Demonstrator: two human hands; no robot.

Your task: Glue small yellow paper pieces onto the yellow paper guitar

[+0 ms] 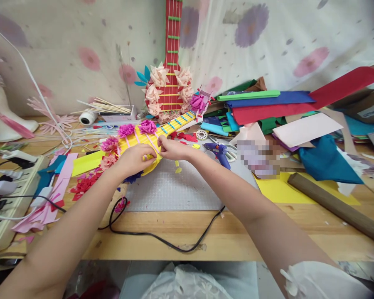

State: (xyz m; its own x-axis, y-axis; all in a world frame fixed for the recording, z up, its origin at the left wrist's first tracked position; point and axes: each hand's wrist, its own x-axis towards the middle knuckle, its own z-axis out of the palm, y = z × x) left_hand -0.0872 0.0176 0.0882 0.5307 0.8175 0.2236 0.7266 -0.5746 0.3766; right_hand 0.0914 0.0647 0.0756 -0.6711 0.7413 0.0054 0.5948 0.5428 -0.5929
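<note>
A yellow paper guitar [134,143] lies slanted on a grey cutting mat [187,187], its neck pointing to the back right. Pink and purple paper flowers [126,130] edge its body, and pale pink strips cross it. Over the lower body, my left hand [137,158] rests with its fingers bent inward and pressed together. My right hand [171,148] is close by at the base of the neck, fingers pinched down near a pink strip. Whatever either hand holds is too small or hidden to make out.
Behind stands a red paper guitar [171,89] with peach flowers. A blue glue gun [218,153] lies to the right, near stacked coloured paper [268,110] and a brown roll [333,207]. A power strip [15,207] sits left; a black cable [162,238] loops in front.
</note>
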